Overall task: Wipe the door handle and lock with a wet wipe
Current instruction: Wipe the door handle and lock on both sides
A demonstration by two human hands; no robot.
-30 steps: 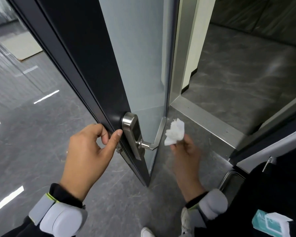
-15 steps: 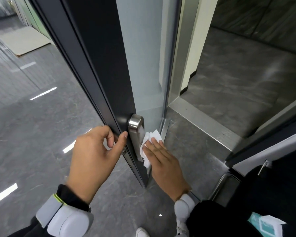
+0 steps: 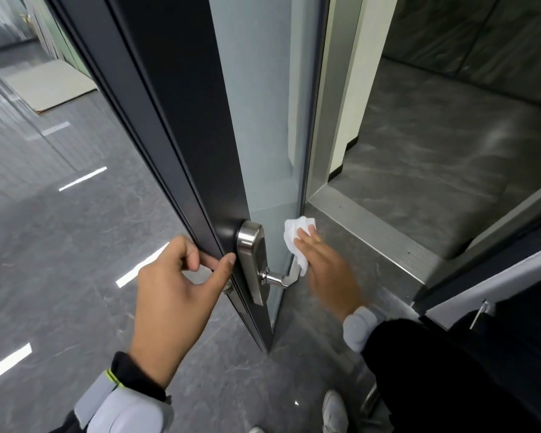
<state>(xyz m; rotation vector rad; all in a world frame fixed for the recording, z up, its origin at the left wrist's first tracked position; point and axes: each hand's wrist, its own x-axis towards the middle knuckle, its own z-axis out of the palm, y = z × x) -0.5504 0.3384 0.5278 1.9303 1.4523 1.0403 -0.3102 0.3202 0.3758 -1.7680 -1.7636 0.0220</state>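
A dark-framed glass door (image 3: 181,126) stands open, its edge toward me. On its right face sits a brushed steel lock plate (image 3: 253,260) with a lever handle (image 3: 280,278) sticking out to the right. My left hand (image 3: 175,295) pinches the door's edge just left of the plate, thumb on the frame. My right hand (image 3: 328,270) presses a crumpled white wet wipe (image 3: 297,239) flat against the far end of the lever. The wipe and fingers hide most of the lever's grip.
A metal threshold strip (image 3: 384,242) crosses the grey marble floor to the right of the door. A second dark door leaf (image 3: 494,276) stands at the right. My white shoe (image 3: 334,414) is on the floor below the handle.
My right hand brought the wipe to the lock plate, then slid it right and outward along the lever. My left hand kept its hold on the door edge.
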